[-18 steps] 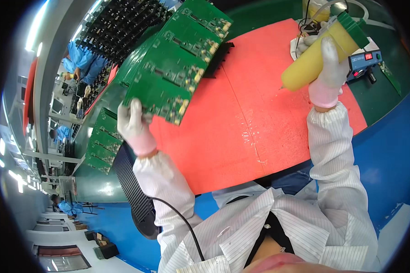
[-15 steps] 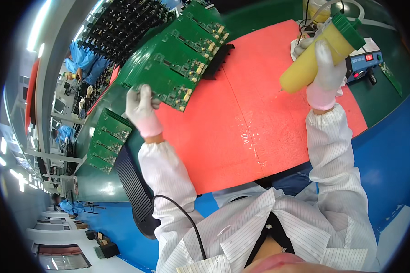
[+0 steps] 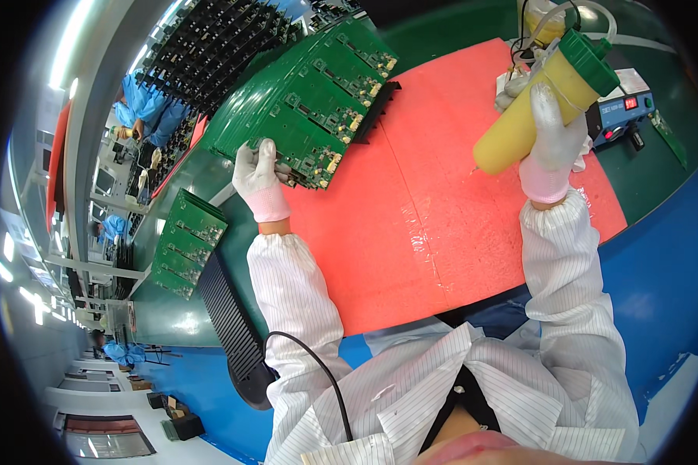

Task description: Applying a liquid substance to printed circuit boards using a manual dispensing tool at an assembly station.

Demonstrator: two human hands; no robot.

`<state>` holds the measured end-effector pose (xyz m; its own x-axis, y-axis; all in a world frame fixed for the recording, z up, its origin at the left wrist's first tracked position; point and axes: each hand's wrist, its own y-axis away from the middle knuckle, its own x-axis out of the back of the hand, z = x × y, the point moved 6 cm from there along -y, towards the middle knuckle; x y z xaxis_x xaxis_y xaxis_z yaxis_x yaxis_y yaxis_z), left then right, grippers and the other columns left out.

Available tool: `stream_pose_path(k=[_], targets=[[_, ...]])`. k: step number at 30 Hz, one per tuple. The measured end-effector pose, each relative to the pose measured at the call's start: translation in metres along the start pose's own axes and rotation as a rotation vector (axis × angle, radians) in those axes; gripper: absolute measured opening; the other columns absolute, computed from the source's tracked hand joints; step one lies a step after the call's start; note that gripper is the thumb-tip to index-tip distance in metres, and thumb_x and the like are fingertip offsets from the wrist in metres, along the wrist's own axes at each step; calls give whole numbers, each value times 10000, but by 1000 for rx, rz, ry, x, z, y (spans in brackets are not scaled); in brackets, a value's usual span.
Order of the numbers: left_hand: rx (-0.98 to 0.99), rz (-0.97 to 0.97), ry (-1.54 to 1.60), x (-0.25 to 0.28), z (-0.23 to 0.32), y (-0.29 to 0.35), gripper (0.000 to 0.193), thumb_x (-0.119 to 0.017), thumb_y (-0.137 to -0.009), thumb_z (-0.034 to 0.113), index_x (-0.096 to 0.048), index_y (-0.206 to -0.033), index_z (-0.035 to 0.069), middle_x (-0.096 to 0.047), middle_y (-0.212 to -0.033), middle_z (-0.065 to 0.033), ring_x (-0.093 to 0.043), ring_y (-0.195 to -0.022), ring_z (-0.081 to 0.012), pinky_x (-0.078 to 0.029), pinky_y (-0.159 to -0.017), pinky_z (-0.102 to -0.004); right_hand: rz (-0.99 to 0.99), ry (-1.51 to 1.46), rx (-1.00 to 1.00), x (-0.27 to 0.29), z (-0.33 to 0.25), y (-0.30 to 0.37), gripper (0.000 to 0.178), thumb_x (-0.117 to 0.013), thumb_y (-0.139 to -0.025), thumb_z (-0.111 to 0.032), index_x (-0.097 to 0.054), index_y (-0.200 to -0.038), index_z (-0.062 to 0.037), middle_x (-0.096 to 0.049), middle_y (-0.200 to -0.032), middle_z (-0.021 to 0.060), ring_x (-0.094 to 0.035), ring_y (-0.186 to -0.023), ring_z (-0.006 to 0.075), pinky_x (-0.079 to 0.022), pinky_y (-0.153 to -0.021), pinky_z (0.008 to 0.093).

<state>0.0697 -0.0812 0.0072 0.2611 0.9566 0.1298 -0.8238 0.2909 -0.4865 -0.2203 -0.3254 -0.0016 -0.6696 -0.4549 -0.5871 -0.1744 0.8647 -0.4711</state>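
My left hand [image 3: 260, 180], in a white glove with a pink cuff, is closed on the near left edge of a green circuit board panel [image 3: 291, 128]. The thumb lies on top and the fingers are partly hidden. Other board edges show beside and under the panel, which leans in a black rack [image 3: 380, 108]. My right hand [image 3: 551, 143], gloved alike, grips a thick yellow dispensing syringe [image 3: 512, 133] with a green cap [image 3: 588, 63]. Tilted, its tip points down left above the red mat [image 3: 434, 209], apart from the boards.
Left lies a smaller stack of green boards [image 3: 184, 244] beside a black ribbed rack [image 3: 229, 314]. A blue control box [image 3: 624, 116] with a red display stands right, a hose running to the syringe cap. Black racks [image 3: 213, 50] fill the far left; a person in blue [image 3: 143, 101] is beyond.
My left hand has moved right and slightly down along with the board panel's near edge, and more stacked edges show now. The syringe in my right hand has shifted slightly left.
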Motion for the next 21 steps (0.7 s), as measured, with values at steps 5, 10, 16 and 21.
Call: stream_pose_path(k=[5, 10, 16, 21], targets=[[39, -8, -36, 3, -7, -3, 199, -599, -831, 172, -534, -830, -17, -535, -637, -39, -484, -428, -82, -368, -369, -197, 44, 18, 4, -2, -4, 0, 335, -601, -795, -61, -493, -1099, 30, -604, -750, 98, -605, -638, 175, -523, -604, 301], [88, 71, -187, 30, -10, -3, 211, -579, -843, 175, -556, -902, -27, -553, -656, -46, -482, -428, -84, -377, -380, -196, -47, 25, -10, -11, 6, 1, 335, -612, -795, -105, -499, -1078, 34, -604, -769, 111, -608, -647, 191, -520, -604, 305], [24, 326, -233, 141, -41, -14, 262, -584, -828, 206, -559, -978, -8, -621, -775, -96, -571, -582, -122, -446, -494, -235, -125, -25, -89, 2, 13, -1, 432, -536, -835, -209, -439, -1161, 58, -579, -903, 194, -581, -747, 244, -480, -681, 341], [210, 845, -994, 328, -108, -17, 452, -607, -741, 301, -531, -1079, 10, -600, -998, -201, -585, -921, -330, -462, -799, -398, -57, 231, -37, -3, 13, 8, 513, -470, -866, -288, -384, -1260, 29, -558, -975, 174, -555, -796, 236, -468, -710, 328]])
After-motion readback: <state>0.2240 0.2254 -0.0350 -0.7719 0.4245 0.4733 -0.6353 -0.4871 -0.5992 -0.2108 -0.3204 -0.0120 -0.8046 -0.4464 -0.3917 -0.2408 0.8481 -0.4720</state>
